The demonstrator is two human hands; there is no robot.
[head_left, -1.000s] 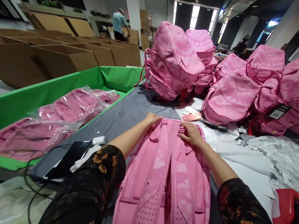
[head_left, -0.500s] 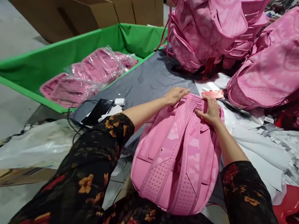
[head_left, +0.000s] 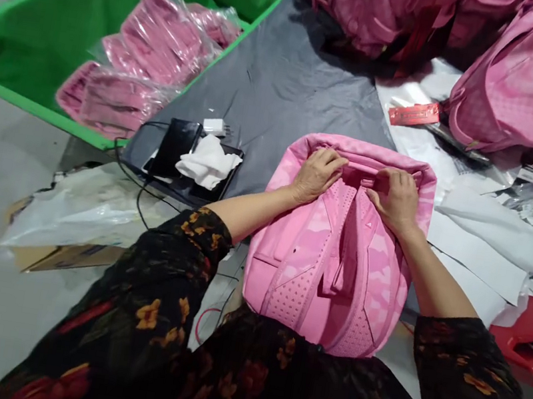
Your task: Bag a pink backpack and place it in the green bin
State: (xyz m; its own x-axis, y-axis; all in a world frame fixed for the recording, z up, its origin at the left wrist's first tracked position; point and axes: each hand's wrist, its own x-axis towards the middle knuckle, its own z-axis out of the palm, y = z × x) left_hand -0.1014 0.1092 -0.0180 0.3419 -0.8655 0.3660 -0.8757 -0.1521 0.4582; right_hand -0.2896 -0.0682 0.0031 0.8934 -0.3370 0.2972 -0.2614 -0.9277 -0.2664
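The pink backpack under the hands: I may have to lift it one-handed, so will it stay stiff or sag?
The pink backpack would probably sag: its top edge is folded and creased under the left hand and right hand. It looks flat, so likely empty and light. The loose shoulder straps would probably dangle.

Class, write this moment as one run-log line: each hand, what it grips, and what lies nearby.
left hand: grips pink backpack top | right hand: grips same top | nearby: phone, white cloth, bagged backpacks
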